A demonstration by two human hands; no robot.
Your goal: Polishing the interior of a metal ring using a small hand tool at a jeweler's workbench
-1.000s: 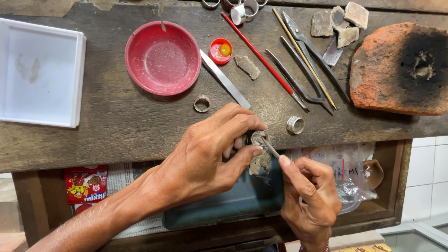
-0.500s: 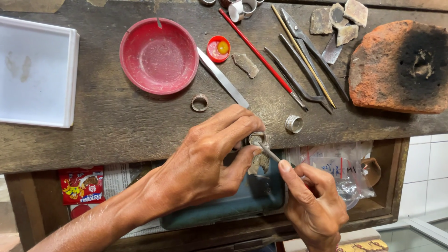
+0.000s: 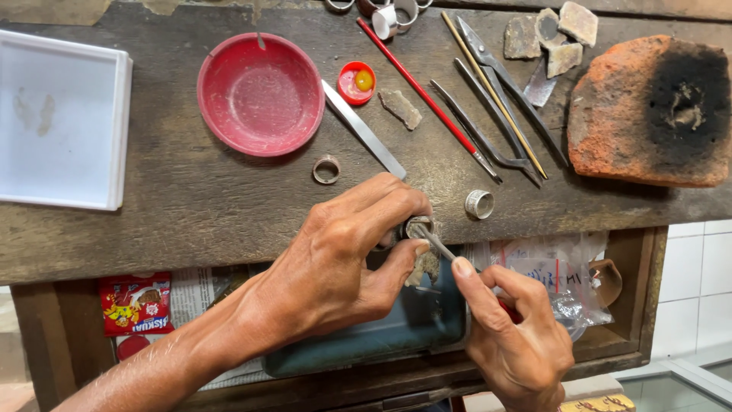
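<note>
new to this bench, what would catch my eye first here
At the bench's front edge, the left hand pinches a ring while the right hand works a thin tool against it. Behind sit a red bowl and, far right, a scorched brick.

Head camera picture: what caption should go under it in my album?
Left hand pinches a metal ring at the workbench edge while right hand files it.
</note>
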